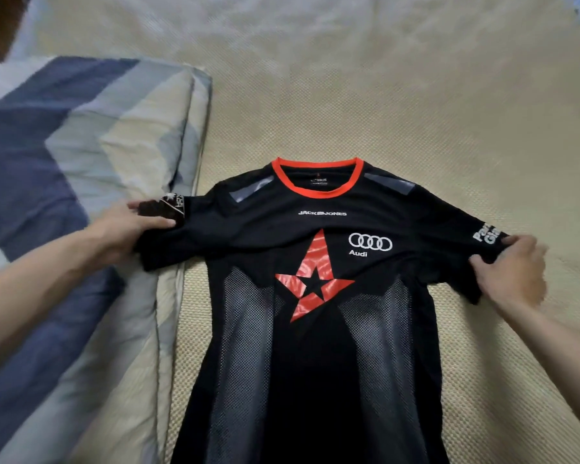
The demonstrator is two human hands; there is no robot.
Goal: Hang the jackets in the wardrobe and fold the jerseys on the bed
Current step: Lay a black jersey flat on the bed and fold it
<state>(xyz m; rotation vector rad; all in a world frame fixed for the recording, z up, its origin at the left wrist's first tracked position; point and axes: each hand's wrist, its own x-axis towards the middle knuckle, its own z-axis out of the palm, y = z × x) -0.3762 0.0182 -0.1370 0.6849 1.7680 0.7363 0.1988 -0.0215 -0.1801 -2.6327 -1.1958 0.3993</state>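
Note:
A black jersey (pixel 318 346) with an orange-red collar, a red star and white logos lies front side up on the bed (pixel 416 95), collar pointing away from me. My left hand (pixel 128 229) grips the end of its left sleeve, thumb on top of the cloth. My right hand (pixel 513 272) pinches the end of the right sleeve near the white lettering. Both sleeves are pulled out sideways. The jersey's lower hem runs out of view at the bottom.
A folded quilt (pixel 74 195) with blue, grey and beige stripes lies along the left side of the bed, and the jersey's left sleeve overlaps its edge. A beige woven mat covers the bed beyond and to the right of the jersey.

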